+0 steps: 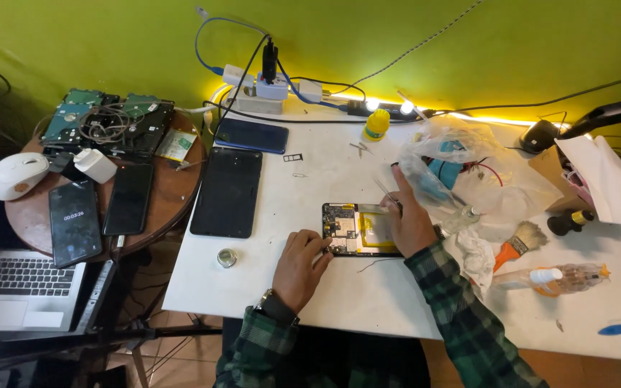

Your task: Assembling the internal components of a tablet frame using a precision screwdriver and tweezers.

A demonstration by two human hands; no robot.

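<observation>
1. On the white table (303, 287), near its front middle, lay the opened phone (357, 230), back cover off, with its circuit board and a yellowish battery exposed.
2. My left hand (300, 266) rested on the table at the phone's lower left corner, fingers curled and pressed against its edge; I noted contact but could not tell whether anything was pinched.
3. My right hand (410, 221) lay over the phone's right end, fingers pressed together on thin tweezers (386, 190) whose shaft ran up and to the left, away from the hand.
4. Both forearms wore green plaid sleeves; a dark watch (276, 305) sat on the left wrist.
5. Left of the phone, well apart from it, lay a large black tablet (228, 190) face down or dark, with a blue phone (251, 135) just behind it.
6. A small round tin (226, 258) stood near the left hand.
7. Right of the phone: crumpled clear plastic bag (461, 162), orange-handled brush (519, 244), clear squeeze bottle (562, 276) on its side.
8. At the back edge: yellow bottle (376, 123) and a power strip (267, 90) with cables.
9. On the round wooden side table (174, 194): two dark phones, hard drives, a white mouse (17, 174).
</observation>
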